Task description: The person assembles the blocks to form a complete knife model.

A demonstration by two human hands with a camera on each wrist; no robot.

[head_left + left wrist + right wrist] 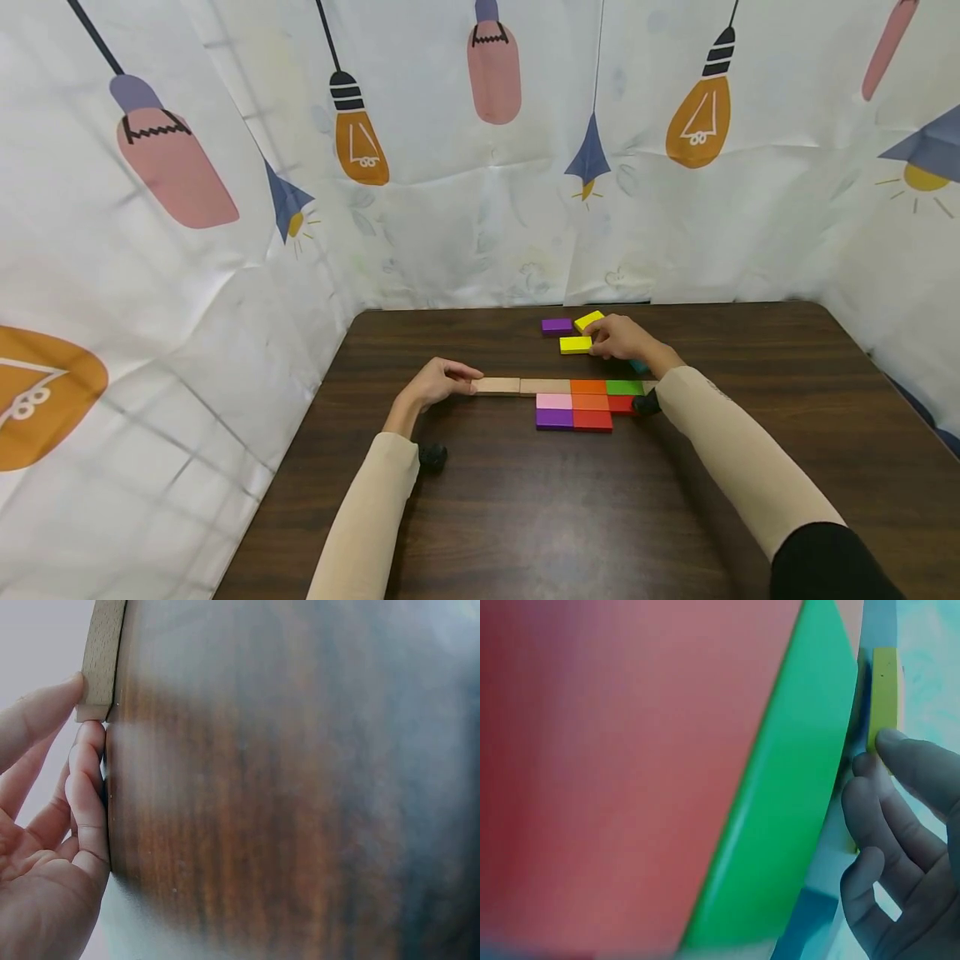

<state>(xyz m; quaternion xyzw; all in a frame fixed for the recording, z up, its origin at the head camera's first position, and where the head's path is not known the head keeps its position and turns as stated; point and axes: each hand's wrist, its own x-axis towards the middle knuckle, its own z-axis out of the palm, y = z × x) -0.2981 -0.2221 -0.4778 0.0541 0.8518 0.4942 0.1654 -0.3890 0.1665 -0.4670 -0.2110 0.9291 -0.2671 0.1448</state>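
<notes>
My left hand [437, 383] pinches the left end of a plain wooden block [497, 385]; in the left wrist view its fingertips meet that end [101, 660]. A second wooden block [545, 386] continues the row. My right hand [624, 339] reaches across the coloured blocks and pinches the end of a tilted yellow block [588, 318], which shows near the fingertips in the right wrist view [885, 690]. Another yellow block [575, 345] lies just below it, close to the thumb side. A purple block [557, 327] lies to the left.
Orange [588, 387], green [625, 387], pink [553, 401], red [592, 421] and purple [554, 419] blocks lie edge to edge, joining the wooden row. A teal block [638, 366] is partly under the right wrist. The dark table [540, 508] meets a printed curtain [480, 242] behind.
</notes>
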